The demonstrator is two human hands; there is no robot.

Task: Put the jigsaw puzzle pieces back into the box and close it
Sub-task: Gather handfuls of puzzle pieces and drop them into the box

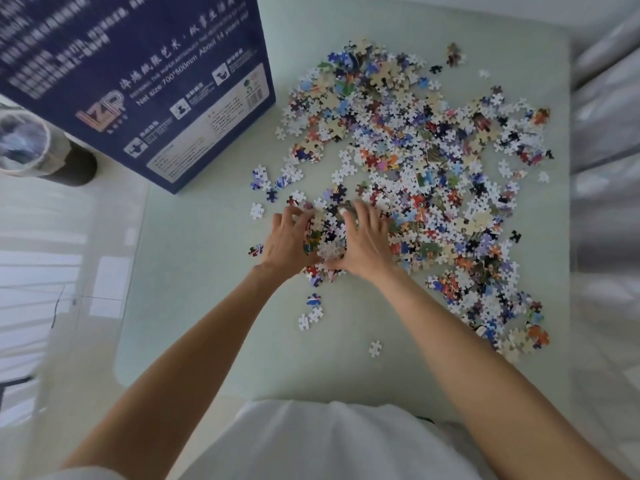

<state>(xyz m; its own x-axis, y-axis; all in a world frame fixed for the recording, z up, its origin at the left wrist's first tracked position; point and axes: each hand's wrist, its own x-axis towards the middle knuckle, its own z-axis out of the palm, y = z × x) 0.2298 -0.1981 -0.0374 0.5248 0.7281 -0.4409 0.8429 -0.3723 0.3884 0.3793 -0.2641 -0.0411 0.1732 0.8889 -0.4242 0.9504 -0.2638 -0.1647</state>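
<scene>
Several loose jigsaw pieces point(433, 150) lie scattered in a wide spread over the right half of a pale green table point(194, 271). A dark blue puzzle box point(145, 81) with white print stands at the table's back left. My left hand point(287, 240) and my right hand point(363, 240) face each other at the near left edge of the spread. Between them they cup a small heap of pieces point(327, 237), fingers curved around it. A few stray pieces point(311, 311) lie nearer to me.
A cylindrical bin point(31, 147) stands on the floor left of the table. Light floor tiles run along the left side. A grey, blurred surface point(606, 133) borders the table on the right. The table's near left part is bare.
</scene>
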